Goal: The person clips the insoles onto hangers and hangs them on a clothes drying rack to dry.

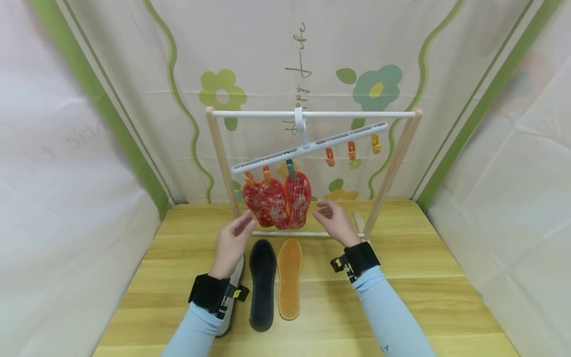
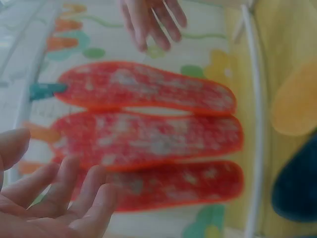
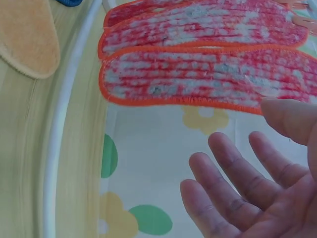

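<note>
Three red patterned insoles with orange edging hang side by side from a white clip hanger (image 1: 308, 147). A green clip (image 1: 291, 168) bears the right insole (image 1: 297, 201). Orange clips (image 1: 266, 173) bear the middle insole (image 1: 273, 203) and the left insole (image 2: 188, 186), which partly overlap in the head view. My left hand (image 1: 233, 243) is beside the left insole's lower end, fingers loosely bent around nothing; whether it touches the insole cannot be told. My right hand (image 1: 336, 222) is right of the right insole, fingers relaxed and apart from it in the head view.
The hanger tilts on the white top rod (image 1: 254, 114) of a wooden-sided rack (image 1: 392, 173). Bare orange clips (image 1: 329, 157) and a yellow clip (image 1: 376, 145) hang at its right. On the table lie a black insole (image 1: 262, 285), a tan insole (image 1: 290, 278) and a grey insole (image 1: 228, 317).
</note>
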Motion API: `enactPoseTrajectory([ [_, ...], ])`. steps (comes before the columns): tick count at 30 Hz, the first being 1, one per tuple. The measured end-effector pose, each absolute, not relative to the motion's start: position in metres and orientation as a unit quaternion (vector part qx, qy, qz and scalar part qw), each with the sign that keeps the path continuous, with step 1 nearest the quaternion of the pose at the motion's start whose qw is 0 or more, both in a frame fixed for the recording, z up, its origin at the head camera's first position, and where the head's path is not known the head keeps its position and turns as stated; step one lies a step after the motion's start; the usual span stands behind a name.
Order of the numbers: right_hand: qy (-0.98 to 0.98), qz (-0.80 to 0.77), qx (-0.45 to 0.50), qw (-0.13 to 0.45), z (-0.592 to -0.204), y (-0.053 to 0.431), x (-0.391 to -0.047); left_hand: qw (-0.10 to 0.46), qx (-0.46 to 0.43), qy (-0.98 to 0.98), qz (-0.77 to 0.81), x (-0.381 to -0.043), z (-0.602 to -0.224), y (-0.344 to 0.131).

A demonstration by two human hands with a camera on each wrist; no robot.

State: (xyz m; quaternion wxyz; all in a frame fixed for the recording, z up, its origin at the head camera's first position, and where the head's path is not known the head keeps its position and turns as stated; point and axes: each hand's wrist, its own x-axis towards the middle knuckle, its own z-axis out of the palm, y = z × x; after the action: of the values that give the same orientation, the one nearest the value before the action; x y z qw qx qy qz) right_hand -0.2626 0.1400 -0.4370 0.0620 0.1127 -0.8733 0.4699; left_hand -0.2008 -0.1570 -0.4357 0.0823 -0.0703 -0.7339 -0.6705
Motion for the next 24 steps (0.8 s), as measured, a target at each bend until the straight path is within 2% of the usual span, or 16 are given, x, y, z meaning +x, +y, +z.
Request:
enactPoseTrajectory([
  [8,-0.884,0.45,0.115,0.064,-0.446,0.156,-0.24,0.067,0.008,-0.753,-0.655,-0.186,-0.482,-0.192],
  [18,-0.897,0.432,0.076,0.053,-0.462,0.179,-0.206,0.038,0.093,-0.799,-0.592,-0.163,-0.523,-0.222],
  [24,-0.902,0.425,0.056,0.047,-0.477,0.189,-0.188,0.021,0.103,-0.82,-0.563,-0.151,-0.543,-0.233],
])
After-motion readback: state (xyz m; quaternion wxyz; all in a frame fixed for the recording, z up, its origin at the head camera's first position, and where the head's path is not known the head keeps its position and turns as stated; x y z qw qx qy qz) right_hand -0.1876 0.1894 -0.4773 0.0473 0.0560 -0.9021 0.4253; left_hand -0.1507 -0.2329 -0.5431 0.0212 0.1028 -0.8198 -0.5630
